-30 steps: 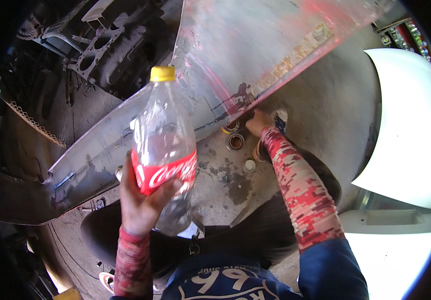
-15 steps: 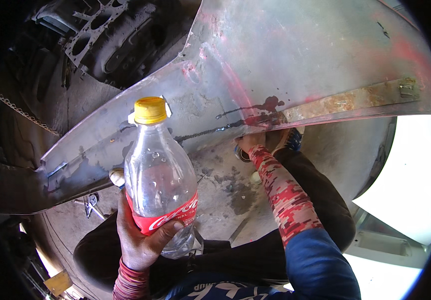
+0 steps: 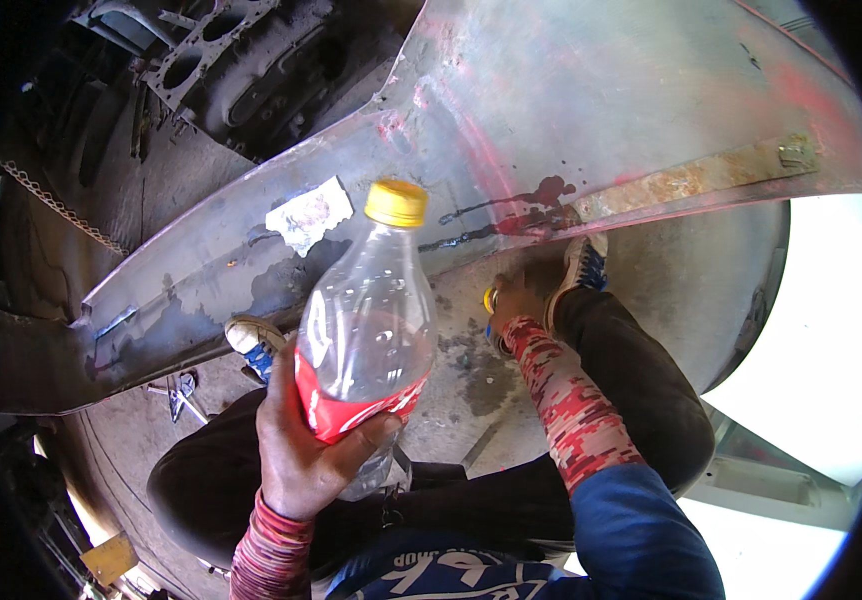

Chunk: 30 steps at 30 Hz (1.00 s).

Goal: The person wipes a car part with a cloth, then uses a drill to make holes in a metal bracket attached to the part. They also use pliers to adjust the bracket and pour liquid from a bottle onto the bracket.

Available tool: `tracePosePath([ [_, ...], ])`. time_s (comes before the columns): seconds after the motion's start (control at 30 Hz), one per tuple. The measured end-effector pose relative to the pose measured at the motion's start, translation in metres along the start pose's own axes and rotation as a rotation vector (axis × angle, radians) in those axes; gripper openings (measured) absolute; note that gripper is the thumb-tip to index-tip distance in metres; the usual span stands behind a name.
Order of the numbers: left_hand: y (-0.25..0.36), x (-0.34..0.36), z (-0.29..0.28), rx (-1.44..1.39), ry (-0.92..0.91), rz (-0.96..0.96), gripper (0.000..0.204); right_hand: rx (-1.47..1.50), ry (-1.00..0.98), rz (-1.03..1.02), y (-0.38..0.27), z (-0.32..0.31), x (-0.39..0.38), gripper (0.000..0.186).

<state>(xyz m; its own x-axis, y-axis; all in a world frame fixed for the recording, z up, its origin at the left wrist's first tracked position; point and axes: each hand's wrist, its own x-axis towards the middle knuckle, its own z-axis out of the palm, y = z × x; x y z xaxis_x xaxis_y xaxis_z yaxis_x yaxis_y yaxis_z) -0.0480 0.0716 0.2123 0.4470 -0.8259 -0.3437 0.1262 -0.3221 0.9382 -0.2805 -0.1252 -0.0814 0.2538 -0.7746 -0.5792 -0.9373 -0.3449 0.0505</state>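
Note:
My left hand (image 3: pixel 313 455) is closed around the lower part of a clear plastic bottle (image 3: pixel 376 300) with a red label, its thumb across the label. The bottle tilts slightly to the right. A yellow cap (image 3: pixel 396 203) sits on its neck, and the bottle looks nearly empty. My right hand (image 3: pixel 521 297) is low over the floor beside my right shoe, its fingers curled around something small with a yellow rim and a bit of blue; I cannot make out what. Beyond the bottle, a ragged piece of whitish paper (image 3: pixel 309 214) lies on the grey metal panel (image 3: pixel 591 100).
Wet dark streaks (image 3: pixel 541 205) run over the panel, which has a rusty strip (image 3: pixel 691 185) near its edge. An engine block (image 3: pixel 261 80) stands at the far left. My shoes (image 3: pixel 251 340) are under the panel's near edge. A chain (image 3: pixel 61 205) lies at the left.
My left hand has moved the bottle to the right and slightly up, uncovering the paper piece. My right hand has drawn back a little from the panel's edge.

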Motion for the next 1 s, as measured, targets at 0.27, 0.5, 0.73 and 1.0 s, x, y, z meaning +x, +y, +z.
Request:
tracePosePath([
  [0.27, -0.008, -0.004, 0.01, 0.619, -0.089, 0.117, 0.075, -0.046, -0.213, 0.077, 0.025, 0.002, -0.023, 0.084],
  [0.5, -0.005, 0.01, 0.04, 0.963, -0.195, 0.087, 0.078, 0.362, 0.015, 0.15, 0.093, -0.165, -0.011, 0.09],
  [0.73, 0.02, 0.039, 0.057, 1.158, -0.275, 0.104, 0.074, 1.326, 0.329, -0.437, 0.085, -0.269, -0.106, 0.059],
  [1.0, 0.037, 0.038, 0.066, 0.997, -0.224, 0.206, 0.079, 0.871, 0.931, -0.101, 0.035, -0.271, -0.094, 0.034],
])
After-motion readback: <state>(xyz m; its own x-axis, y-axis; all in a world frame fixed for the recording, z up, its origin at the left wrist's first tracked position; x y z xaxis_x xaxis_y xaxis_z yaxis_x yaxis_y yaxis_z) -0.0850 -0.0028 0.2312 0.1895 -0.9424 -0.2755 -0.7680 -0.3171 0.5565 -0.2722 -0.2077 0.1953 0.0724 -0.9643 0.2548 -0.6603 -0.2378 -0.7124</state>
